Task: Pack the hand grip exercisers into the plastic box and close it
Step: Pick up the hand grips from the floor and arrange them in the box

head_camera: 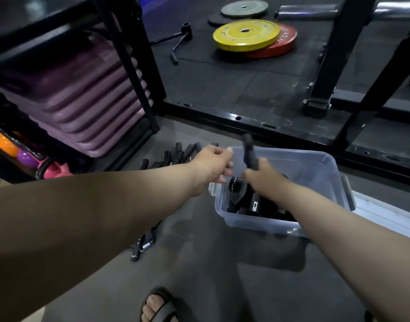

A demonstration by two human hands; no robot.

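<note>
One hand grip exerciser [248, 151] stands nearly upright in the right hand [263, 180], whose fingers curl round its lower handle, so its long axis points up and away from them. Directly beneath those fingers the plastic box [320, 159] sits open on the floor, with other exercisers [248, 203] lying inside. The left hand [211, 166] hangs just left of the box, fingers loosely curled and holding nothing. It is the nearer hand to the row of exercisers [176, 154] just beyond its fingertips, probably its next reach.
</note>
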